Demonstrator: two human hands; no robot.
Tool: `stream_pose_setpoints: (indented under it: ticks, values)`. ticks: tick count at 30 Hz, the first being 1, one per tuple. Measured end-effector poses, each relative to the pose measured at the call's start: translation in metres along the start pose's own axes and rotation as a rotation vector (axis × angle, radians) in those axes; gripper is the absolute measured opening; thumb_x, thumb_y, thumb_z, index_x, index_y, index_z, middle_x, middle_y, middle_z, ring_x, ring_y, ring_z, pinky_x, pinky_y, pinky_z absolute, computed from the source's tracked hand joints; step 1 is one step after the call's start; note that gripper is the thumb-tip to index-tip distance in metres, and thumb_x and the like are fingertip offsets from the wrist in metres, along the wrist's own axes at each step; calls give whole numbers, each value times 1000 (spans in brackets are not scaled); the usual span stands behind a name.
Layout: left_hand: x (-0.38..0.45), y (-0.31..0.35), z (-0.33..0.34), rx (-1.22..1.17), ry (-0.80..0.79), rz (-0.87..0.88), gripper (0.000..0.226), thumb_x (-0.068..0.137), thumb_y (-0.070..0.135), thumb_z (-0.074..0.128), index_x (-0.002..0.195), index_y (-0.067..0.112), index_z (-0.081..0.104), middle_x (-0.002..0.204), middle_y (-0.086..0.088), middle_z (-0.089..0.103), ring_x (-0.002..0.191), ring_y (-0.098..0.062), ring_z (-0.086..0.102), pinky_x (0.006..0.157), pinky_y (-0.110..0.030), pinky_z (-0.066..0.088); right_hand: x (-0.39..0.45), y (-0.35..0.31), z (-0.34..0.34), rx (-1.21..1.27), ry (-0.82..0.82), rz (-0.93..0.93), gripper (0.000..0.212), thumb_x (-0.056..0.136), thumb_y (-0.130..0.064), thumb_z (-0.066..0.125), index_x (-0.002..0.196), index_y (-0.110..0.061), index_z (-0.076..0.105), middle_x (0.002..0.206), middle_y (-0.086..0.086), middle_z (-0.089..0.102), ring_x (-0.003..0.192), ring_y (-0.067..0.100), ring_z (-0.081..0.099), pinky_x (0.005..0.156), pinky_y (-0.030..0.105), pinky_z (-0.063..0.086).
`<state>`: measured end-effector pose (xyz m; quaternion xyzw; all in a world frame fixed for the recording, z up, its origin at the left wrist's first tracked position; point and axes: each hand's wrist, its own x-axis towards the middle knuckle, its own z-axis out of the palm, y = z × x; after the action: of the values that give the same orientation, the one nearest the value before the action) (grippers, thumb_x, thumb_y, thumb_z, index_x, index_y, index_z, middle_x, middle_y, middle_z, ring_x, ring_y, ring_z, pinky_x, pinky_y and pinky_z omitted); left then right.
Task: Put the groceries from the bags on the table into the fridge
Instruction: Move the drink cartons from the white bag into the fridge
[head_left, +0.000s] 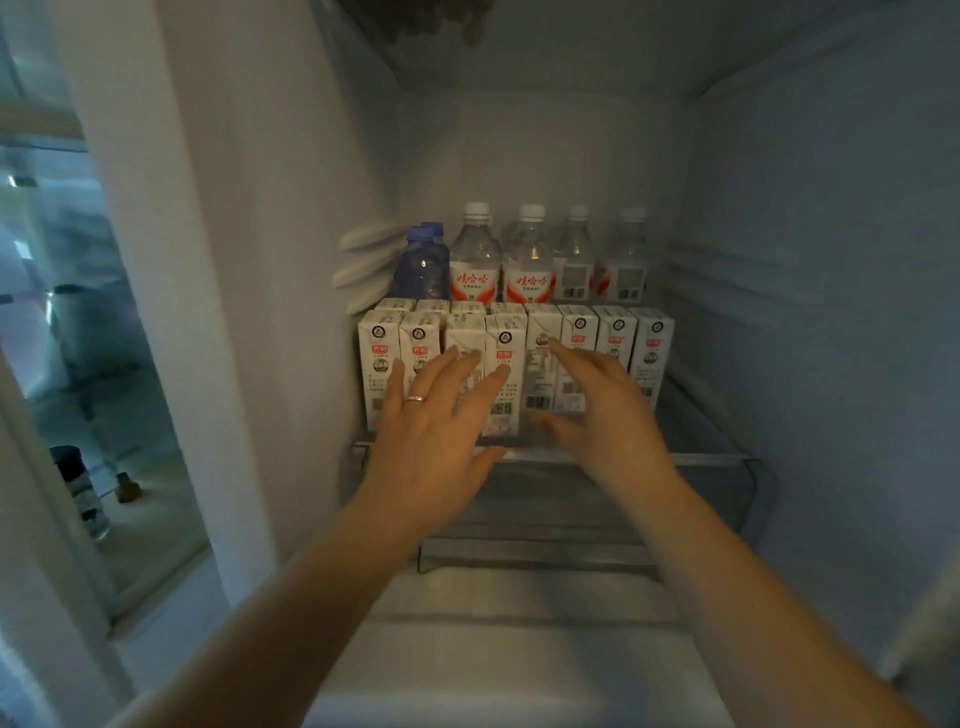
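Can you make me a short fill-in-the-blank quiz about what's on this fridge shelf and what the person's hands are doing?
1. The white milk cartons stand in a row in ____ of the water bottles.
2. The bottle with the blue cap stands at the ____ end of the bottle row.
3. A ring shows on the ____ hand.
4. The right hand holds ____; its fingers are spread toward the cartons.

Missing words: front; left; left; nothing
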<state>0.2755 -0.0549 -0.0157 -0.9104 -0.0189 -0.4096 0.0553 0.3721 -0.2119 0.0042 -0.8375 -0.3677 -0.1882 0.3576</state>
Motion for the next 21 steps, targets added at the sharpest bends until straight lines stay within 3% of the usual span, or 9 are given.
stream_pose_setpoints:
  ticks: [3,7,15,18,21]
  values:
    - [-24,10,-2,-66,1,60,75,66,36,81,132,17,50,134,-12,52,128,-32,43,102,-64,30,-33,-9,-9,-77,41,9,75,75,-18,76,140,-24,40,132,7,47,122,21,41,102,22,30]
    - [-67,31,-12,-165,-44,140,72,66,35,81,129,17,52,130,-9,54,126,-30,44,102,-62,30,-100,-19,-17,-204,74,17,77,67,-15,81,136,-20,48,128,11,51,119,29,45,101,40,40]
    - [-187,97,-37,-334,-289,309,69,72,39,77,132,21,49,137,-9,50,130,-30,43,106,-59,26,-280,-45,-26,-399,-40,297,71,69,-25,80,133,-22,50,135,7,49,123,30,45,104,42,36]
    - [-226,126,-46,-404,-328,384,73,66,33,82,130,18,51,131,-10,54,125,-32,48,102,-61,33,-342,-56,-39,-444,-115,433,71,76,-30,74,140,-27,41,142,1,41,131,23,35,108,37,30]
    - [-255,161,-53,-472,-345,470,75,65,31,82,130,19,47,129,-10,55,123,-32,50,100,-61,35,-397,-62,-57,-456,-98,502,70,76,-27,74,139,-24,43,139,3,44,128,24,38,105,37,35]
